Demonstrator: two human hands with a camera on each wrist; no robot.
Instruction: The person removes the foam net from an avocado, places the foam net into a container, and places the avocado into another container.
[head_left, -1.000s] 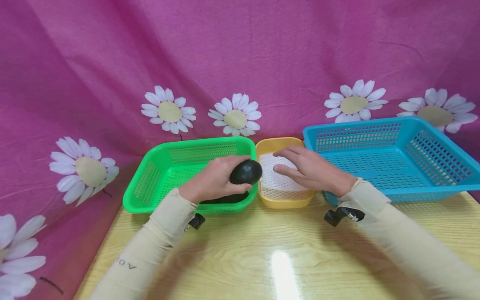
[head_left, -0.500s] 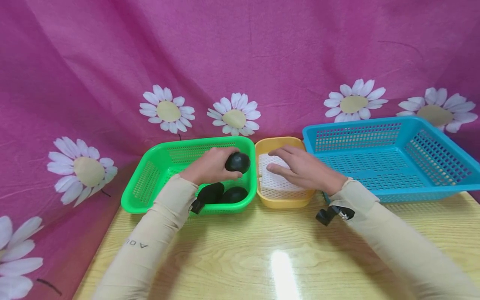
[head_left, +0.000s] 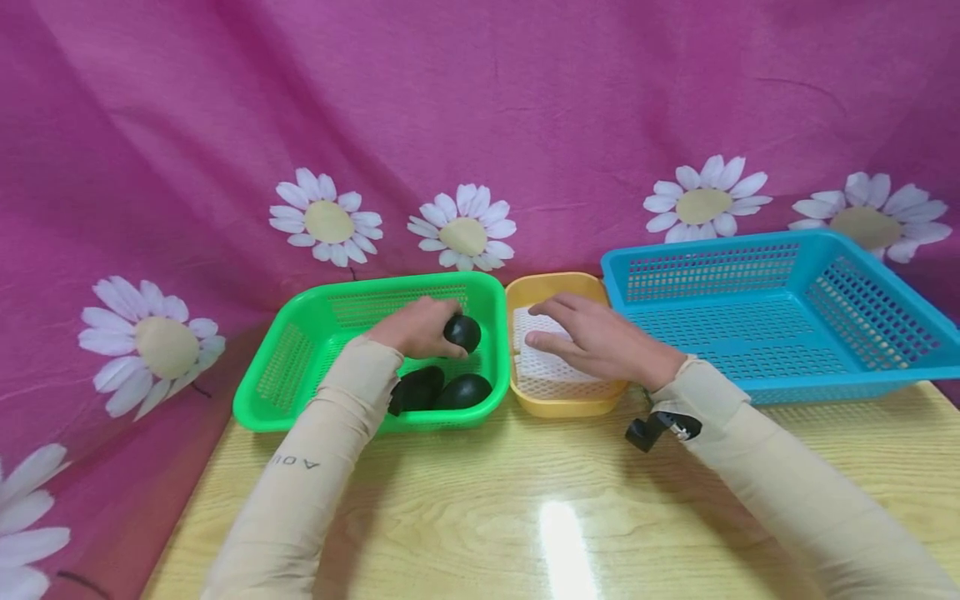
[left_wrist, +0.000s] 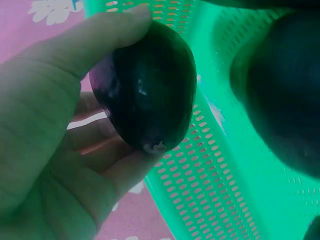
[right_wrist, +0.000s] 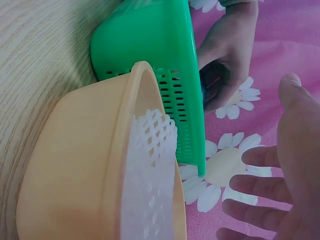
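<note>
My left hand (head_left: 422, 327) grips a dark, glossy avocado (left_wrist: 150, 90) between thumb and fingers, in the right part of the green basket (head_left: 370, 282). Two more dark avocados lie below it: one avocado (head_left: 467, 392) near the basket's front right corner, the other avocado (head_left: 422, 387) beside it, partly covered by the wrist camera. My right hand (head_left: 600, 337) hovers over the yellow basket (head_left: 570, 408) with its fingers spread and nothing in them. White foam netting (right_wrist: 150, 175) fills that basket up to about its rim.
To the right, a blue basket (head_left: 750, 333) stands against the flowered pink cloth (head_left: 570, 125). All three baskets line the back of the wooden table (head_left: 480, 500), with the yellow one between the other two.
My left hand has carried the avocado leftward and down, from near the green basket's right rim to inside it. The right hand has shifted slightly left, still holding nothing.
</note>
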